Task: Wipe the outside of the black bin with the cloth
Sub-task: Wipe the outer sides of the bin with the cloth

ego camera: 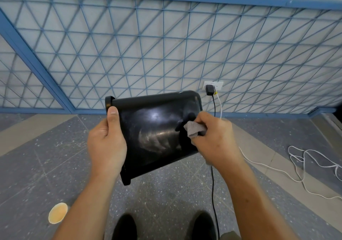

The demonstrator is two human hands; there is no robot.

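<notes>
Black bin [153, 134] is held in the air between the hands, one broad side facing up. Left hand [106, 143] clamps its left edge; right hand [214, 143], closed on the cloth [194, 128], presses the bin's right part, so wiping should run leftward.

Paper cup [58, 213] on speckled floor [166, 193], black cable [214, 193] and white cable [299, 165] from wall socket [212, 86], blue mesh railing [148, 45]

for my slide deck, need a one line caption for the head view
Left hand steadies the black bin above the floor while the right hand rubs its side with a grey cloth.
</notes>
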